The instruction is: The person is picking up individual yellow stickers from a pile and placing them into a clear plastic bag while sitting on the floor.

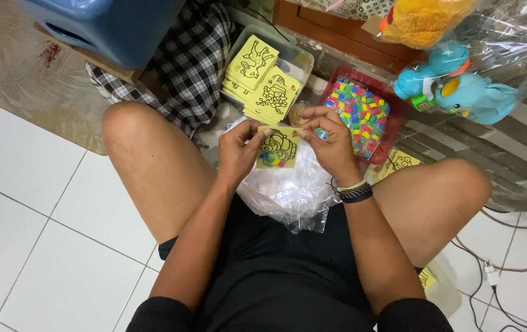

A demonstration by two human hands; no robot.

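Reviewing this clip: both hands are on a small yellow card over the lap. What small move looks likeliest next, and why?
Probably slipping the yellow card into the clear plastic bags heaped on the lap. The left hand pinches its left edge; the right hand grips the right edge, with something small and colourful at its fingers. More yellow cards lie in a clear tray just beyond.

Looking down at my lap. My left hand (pixel 239 150) and right hand (pixel 331 144) pinch a small yellow picture card (pixel 277 147) between them, above a heap of clear plastic bags (pixel 288 190). Just beyond: clear tub of yellow cards (pixel 260 77), red tray of coloured packets (pixel 359 110). Blue toy birds (pixel 460 89) far right.
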